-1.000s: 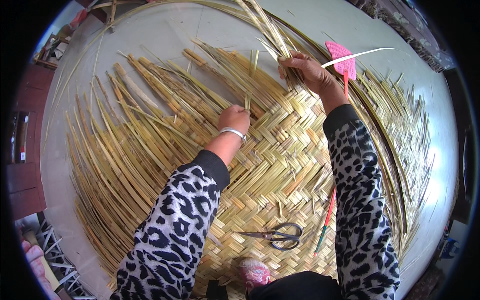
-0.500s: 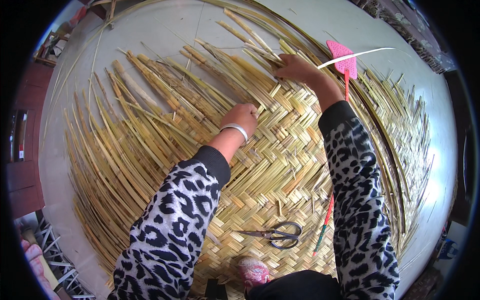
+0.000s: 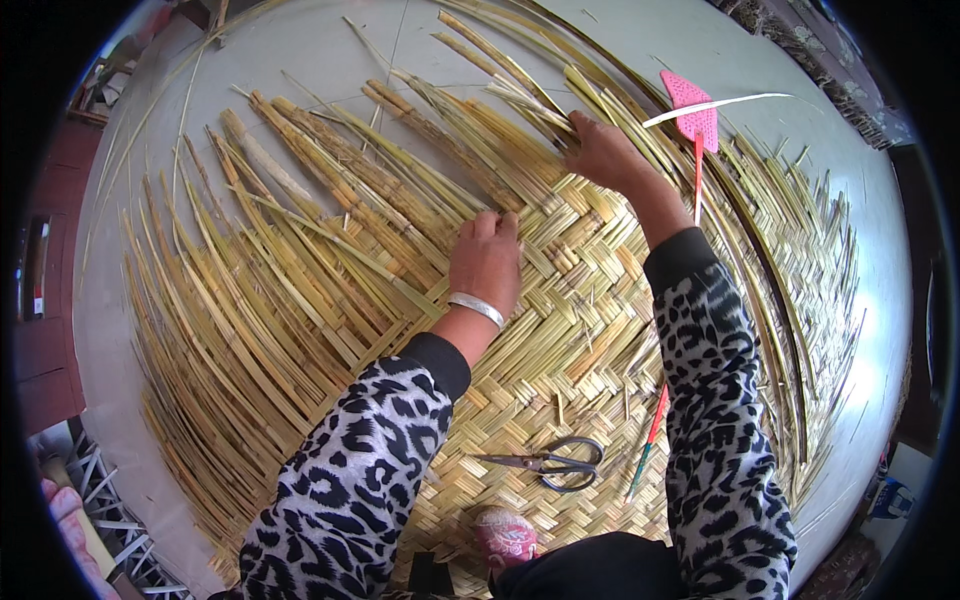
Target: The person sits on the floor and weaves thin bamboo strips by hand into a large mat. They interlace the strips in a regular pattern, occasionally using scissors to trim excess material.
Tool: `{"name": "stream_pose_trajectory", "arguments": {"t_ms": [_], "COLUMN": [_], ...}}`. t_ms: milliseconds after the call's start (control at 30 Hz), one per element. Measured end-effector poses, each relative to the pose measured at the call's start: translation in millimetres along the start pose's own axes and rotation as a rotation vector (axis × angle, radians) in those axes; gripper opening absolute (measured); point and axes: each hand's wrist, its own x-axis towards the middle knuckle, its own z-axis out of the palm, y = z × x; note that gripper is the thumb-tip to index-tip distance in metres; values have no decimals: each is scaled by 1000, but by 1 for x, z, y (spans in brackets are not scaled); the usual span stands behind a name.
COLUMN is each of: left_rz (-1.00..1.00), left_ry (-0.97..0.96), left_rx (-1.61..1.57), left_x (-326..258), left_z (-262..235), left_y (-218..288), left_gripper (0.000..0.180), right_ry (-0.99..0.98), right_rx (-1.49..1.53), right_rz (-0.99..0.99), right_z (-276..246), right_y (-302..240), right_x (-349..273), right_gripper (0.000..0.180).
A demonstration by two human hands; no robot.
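Observation:
A mat of split reed strips (image 3: pixel 585 290) is woven in a twill pattern, with loose strips (image 3: pixel 290 240) fanning out to the left and far side. At the weave's far edge my left hand (image 3: pixel 487 262), with a silver bangle on the wrist, has its fingers bent down onto the strips; the fingertips are partly hidden. Farther right and away, my right hand (image 3: pixel 608 155) is closed round several raised strips that point to the far left. Scissors (image 3: pixel 545 462) lie with handles toward the right on the woven part, near my shoe (image 3: pixel 503 532).
A pink fly swatter (image 3: pixel 690 105) with a red handle lies across the mat's right side, a pale strip (image 3: pixel 720 107) over its head. Long dark strips (image 3: pixel 775 270) run down the right. Grey tiled floor (image 3: pixel 300 50) surrounds the mat; dark red furniture (image 3: pixel 50 270) stands left.
My left hand has turned, its fingers now pointing away from me, and its wrist has shifted right. My right hand has moved slightly right and nearer, still gripping strips.

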Motion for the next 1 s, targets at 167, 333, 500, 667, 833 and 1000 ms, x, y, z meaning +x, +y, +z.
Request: {"name": "stream_pose_trajectory", "arguments": {"t_ms": [167, 333, 500, 667, 833, 1000], "left_rz": [99, 101, 126, 120, 12, -136], "left_ry": [-160, -156, -142, -98, -71, -111], "left_rx": [269, 216, 49, -163, -188, -172], "left_x": [1, 0, -21, -71, -135, -210], "left_z": [-1, -7, -25, -56, -100, -144], "left_y": [-2, 0, 1, -7, -37, -50], "left_gripper": [46, 52, 56, 53, 40, 36], "right_ry": [2, 187, 307, 244, 175, 169], "right_rx": [-75, -100, 28, 5, 52, 94], "right_rz": [35, 55, 149, 244, 327, 334], "right_z": [16, 38, 57, 70, 71, 73], "right_y": [-5, 1, 11, 15, 12, 12], "right_x": [-11, -29, -34, -31, -17, -14], "right_gripper": [49, 67, 81, 86, 90, 89]}}
